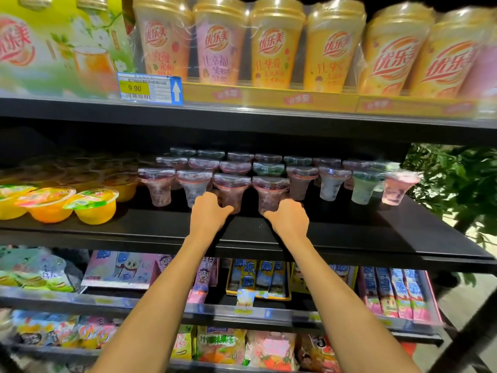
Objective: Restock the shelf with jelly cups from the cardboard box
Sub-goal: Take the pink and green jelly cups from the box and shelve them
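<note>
Step, likely: seating cups on shelf [349, 230] front row. Left hand [209, 215] fingers curl round purple jelly cup [231, 188]; right hand [289, 218] fingers round neighbouring cup [270, 191]. Next: release both upright.

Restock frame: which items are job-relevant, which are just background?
Job:
- left hand
- right hand
- purple jelly cups, front row at both hands
- middle shelf
- cardboard box: not in view

Background:
- milk tea cups
- orange jelly tubs
- price tag
- snack packs
- plant
</note>
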